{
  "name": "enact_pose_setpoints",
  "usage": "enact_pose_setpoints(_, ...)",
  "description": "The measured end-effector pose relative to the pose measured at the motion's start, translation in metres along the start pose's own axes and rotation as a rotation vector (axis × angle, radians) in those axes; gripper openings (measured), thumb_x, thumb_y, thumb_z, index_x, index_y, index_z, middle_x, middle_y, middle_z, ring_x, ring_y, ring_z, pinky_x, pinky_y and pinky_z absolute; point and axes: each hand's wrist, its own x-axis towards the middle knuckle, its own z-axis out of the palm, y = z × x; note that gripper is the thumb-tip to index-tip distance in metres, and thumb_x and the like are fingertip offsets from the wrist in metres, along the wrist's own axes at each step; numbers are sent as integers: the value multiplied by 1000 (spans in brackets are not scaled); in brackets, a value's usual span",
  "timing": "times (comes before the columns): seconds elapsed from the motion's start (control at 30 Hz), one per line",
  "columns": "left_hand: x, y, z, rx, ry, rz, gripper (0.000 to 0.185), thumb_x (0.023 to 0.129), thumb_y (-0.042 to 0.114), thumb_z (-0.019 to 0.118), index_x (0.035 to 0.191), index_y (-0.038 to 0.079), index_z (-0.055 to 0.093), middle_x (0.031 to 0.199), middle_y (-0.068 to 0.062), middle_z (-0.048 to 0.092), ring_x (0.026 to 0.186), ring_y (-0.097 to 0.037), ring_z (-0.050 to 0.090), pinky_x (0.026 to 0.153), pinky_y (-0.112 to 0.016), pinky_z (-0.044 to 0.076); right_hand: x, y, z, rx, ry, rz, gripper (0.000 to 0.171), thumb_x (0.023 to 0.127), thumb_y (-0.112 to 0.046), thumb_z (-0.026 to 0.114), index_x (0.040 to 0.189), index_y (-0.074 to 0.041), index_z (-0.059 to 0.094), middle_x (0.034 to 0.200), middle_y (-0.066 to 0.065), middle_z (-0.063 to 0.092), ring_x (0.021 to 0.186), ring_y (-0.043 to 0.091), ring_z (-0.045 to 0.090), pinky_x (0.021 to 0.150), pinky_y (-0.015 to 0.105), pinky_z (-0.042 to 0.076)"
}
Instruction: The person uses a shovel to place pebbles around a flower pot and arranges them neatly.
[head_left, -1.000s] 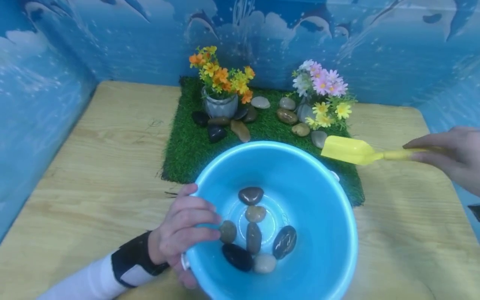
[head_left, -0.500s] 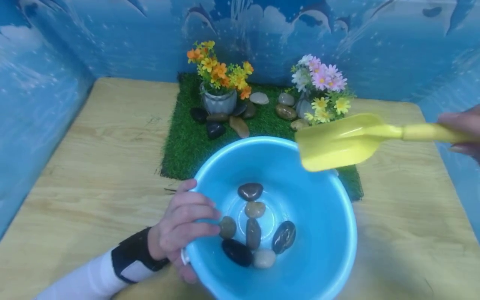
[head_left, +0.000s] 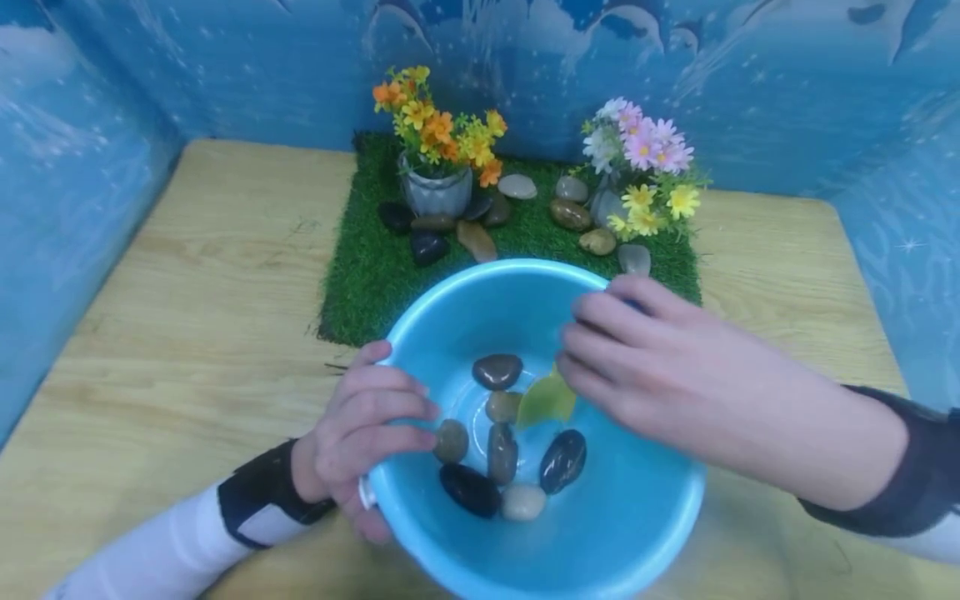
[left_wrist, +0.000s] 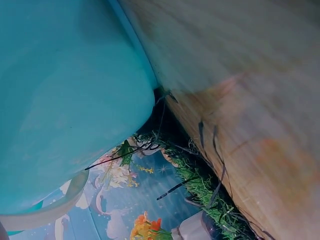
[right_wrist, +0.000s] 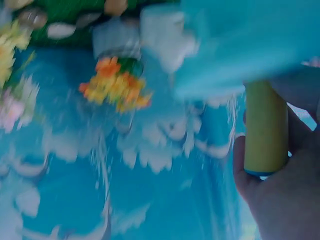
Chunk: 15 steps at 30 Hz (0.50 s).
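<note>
I am gripping the basin (head_left: 637, 533) rim with my left hand (head_left: 360, 442) while my right hand (head_left: 675, 375), fingers curled round the yellow scoop (head_left: 546, 400), is digging among seven pebbles (head_left: 497, 371) not yet lifted.

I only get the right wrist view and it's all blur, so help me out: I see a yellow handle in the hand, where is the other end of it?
Observer: The yellow scoop has its blade down inside the blue basin, among the pebbles; the right hand covers the rest of it.
Operator: Is the blade touching a pebble?
Observer: It lies right beside the tan pebble; I cannot tell whether they touch.
Operator: What is the other hand doing?
Observer: The left hand grips the basin's near-left rim, fingers curled over the edge.
Operator: How many pebbles are in there?
Observer: Seven show in the head view.
</note>
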Motion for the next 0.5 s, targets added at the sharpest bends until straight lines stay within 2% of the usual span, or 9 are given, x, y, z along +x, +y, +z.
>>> enact_pose_setpoints(0.03, 0, 0, 0, 2, 0, 1, 61, 97, 58, 42, 86, 2, 66, 88, -17, 67, 85, -34, 58, 106, -58, 34, 19, -6, -24, -25, -17, -13, 36, 86, -1, 68, 122, -4, 65, 119, 21, 58, 106, 41, 47, 96, 60, 38)
enact_pose_setpoints(0.1, 0, 0, -1, 4, -4, -2, 62, 98, 58, 42, 86, 2, 66, 88, -17, 67, 85, -34, 58, 106, -58, 34, 47, -15, -58, -65, -56, -30, 21, 81, -1, 75, 100, -1, 69, 97, 15, 59, 92, 35, 45, 86, 50, 41)
enact_pose_setpoints(0.17, 0, 0, 0, 7, -2, 1, 62, 98, 57, 41, 86, 2, 66, 88, -17, 67, 85, -34, 58, 106, -58, 34, 60, -17, -71, -101, -78, -45, 12, 79, -4, 79, 87, -4, 69, 85, 10, 56, 84, 31, 41, 80, 44, 39)
enact_pose_setpoints(0.3, -1, 0, 0, 13, 9, 8, 63, 98, 57, 41, 86, 1, 66, 87, -17, 67, 85, -34, 58, 106, -58, 34, 66, -17, -71, -80, -95, -76, 12, 81, -10, 80, 79, -9, 69, 80, 6, 54, 81, 27, 39, 77, 41, 38)
enact_pose_setpoints(0.4, -1, 0, 0, 13, 8, 8, 63, 98, 57, 41, 86, 1, 66, 86, -17, 67, 85, -34, 58, 106, -58, 34, 65, -14, -66, -34, -95, -101, 16, 79, -15, 83, 77, -12, 67, 79, 3, 53, 81, 25, 36, 74, 39, 35)
enact_pose_setpoints(0.5, -1, -1, 0, 9, 0, 7, 63, 98, 58, 41, 86, 2, 66, 86, -16, 67, 85, -34, 57, 106, -57, 34, 66, -11, -63, 32, -131, -97, 17, 76, -18, 85, 79, -15, 69, 78, 0, 53, 80, 24, 34, 72, 37, 32)
